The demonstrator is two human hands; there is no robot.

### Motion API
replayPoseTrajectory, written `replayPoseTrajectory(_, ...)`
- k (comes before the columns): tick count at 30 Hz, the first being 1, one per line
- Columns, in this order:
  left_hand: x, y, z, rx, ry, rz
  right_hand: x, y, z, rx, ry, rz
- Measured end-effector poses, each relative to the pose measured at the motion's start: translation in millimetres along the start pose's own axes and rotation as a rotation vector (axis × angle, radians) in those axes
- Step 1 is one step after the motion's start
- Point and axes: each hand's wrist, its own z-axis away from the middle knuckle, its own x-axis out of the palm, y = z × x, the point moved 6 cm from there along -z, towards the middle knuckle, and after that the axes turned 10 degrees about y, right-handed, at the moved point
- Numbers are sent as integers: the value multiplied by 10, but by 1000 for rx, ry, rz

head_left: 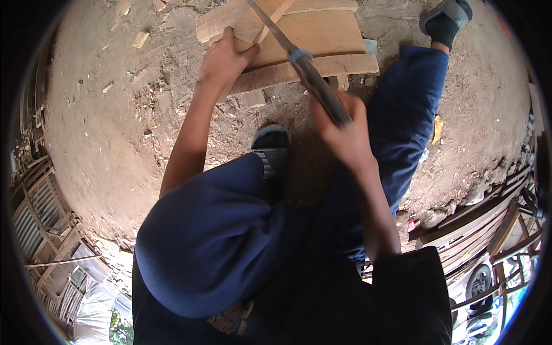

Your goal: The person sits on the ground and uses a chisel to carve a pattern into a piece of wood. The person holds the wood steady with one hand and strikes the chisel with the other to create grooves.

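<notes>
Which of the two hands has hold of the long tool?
The right hand: it grips the dark handle of the long tool with the blue band. The left hand is on the wooden boards instead.

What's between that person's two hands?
In the head view, going from the left hand: part of the nearest wooden plank, some dirt ground, then the dark handle of the long tool in the right hand.

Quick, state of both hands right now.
Left hand: on the wooden boards; whether it grips them cannot be told.
Right hand: closed, holding a dark-handled tool.
</notes>
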Motion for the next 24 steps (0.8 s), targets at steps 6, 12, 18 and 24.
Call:
replayPoseTrajectory(6,53,-30,-18,22,2,15,100,112,-86,17,-13,23)
replayPoseTrajectory(12,1,-61,5,-10,-10,17,6,22,101,21,16,-36)
replayPoseTrajectory(18,89,-31,-25,48,-12,18,29,75,-110,64,-8,1)
replayPoseTrajectory(24,-21,-88,14,-4,-5,16,-29,122,150,3,10,-12)
